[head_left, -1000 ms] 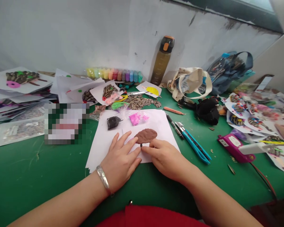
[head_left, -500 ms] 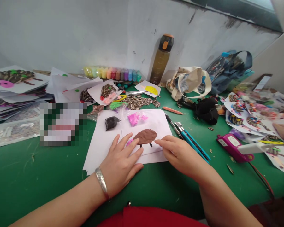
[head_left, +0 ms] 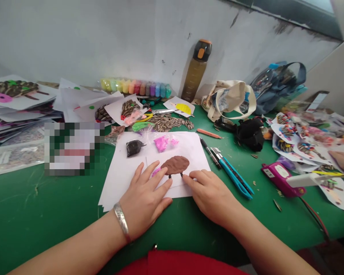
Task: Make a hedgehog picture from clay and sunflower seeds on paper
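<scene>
A brown oval of modelling clay (head_left: 177, 165) lies on the white paper (head_left: 160, 189), with two short black clay legs (head_left: 170, 176) at its lower edge. My left hand (head_left: 146, 191) rests on the sheet with its fingers spread, partly covering a pink clay piece (head_left: 156, 172) at the oval's left end. At the right leg, the index fingertip of my right hand (head_left: 208, 191) touches or nearly touches the black clay; its other fingers are bent, and I see nothing held in them. Bagged black clay (head_left: 134, 148) and bagged pink clay (head_left: 161, 143) sit above on the paper.
Right of the paper lie a black pen (head_left: 210, 152) and a blue cutter (head_left: 232, 173). Sunflower seeds (head_left: 167, 123) are heaped behind it. A bottle (head_left: 197, 72) stands by the wall. A purple glue-gun-like device (head_left: 278, 176) and another person's hand (head_left: 342, 160) are at the right.
My right hand has moved slightly left and down, from beside the brown oval to its right black leg. My left hand stays in about the same place.
</scene>
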